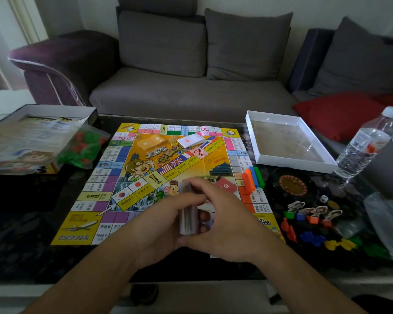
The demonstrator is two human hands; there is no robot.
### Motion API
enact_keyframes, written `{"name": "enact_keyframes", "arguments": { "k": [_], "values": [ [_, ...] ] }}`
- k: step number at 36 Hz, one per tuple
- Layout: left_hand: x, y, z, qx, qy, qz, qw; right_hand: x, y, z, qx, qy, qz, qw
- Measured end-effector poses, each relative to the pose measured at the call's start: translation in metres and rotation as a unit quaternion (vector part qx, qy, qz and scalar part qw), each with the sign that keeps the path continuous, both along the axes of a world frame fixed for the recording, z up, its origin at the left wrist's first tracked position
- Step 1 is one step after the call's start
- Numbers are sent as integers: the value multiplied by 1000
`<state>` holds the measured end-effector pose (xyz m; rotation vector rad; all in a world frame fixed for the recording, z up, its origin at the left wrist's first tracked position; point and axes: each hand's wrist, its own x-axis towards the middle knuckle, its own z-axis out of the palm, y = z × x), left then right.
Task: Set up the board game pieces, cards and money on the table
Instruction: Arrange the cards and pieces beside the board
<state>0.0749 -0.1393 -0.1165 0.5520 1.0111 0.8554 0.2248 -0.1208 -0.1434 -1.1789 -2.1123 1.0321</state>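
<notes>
Above the near edge of the board (145, 177), both hands hold one thick stack of cards (187, 214) on its edge. The left hand (161, 225) cups it from nine o'clock, and the right hand (222, 218) curls its fingers (200, 189) over it from three o'clock. I think the stack is light but slippery, so gripping the long edges is safest. The paper board lies flat on the dark glossy table (21, 234).
</notes>
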Motion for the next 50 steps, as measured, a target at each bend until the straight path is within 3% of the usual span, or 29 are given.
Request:
{"name": "enact_keyframes", "arguments": {
  "k": [5,13,17,21,26,29,36,39,47,50],
  "values": [
    [-7,8,-7,73,-7,-26,997,6,5,-1,0,27,-10,1000],
    [-11,8,-12,93,60,-38,993,9,2,0,-2,38,-1,999],
    [-13,12,-15,90,105,-19,990,22,7,8,-56,-49,6,997],
    [-22,22,-28,48,140,43,988,44,8,8,47,-212,-34,976],
    [-25,23,-36,75,245,41,966,43,-6,-23,53,-313,19,948],
    [-22,21,-33,69,243,41,967,39,-17,-35,43,-388,53,919],
    [-19,19,-28,70,227,32,971,39,-40,-44,55,-394,97,912],
    [-19,18,-28,69,221,33,972,37,-48,-58,121,-442,89,884],
    [-18,18,-24,46,165,38,985,38,-54,-63,222,-406,108,880],
    [-18,18,-23,38,142,40,988,41,-54,-52,234,-369,82,896]
  ]
}}
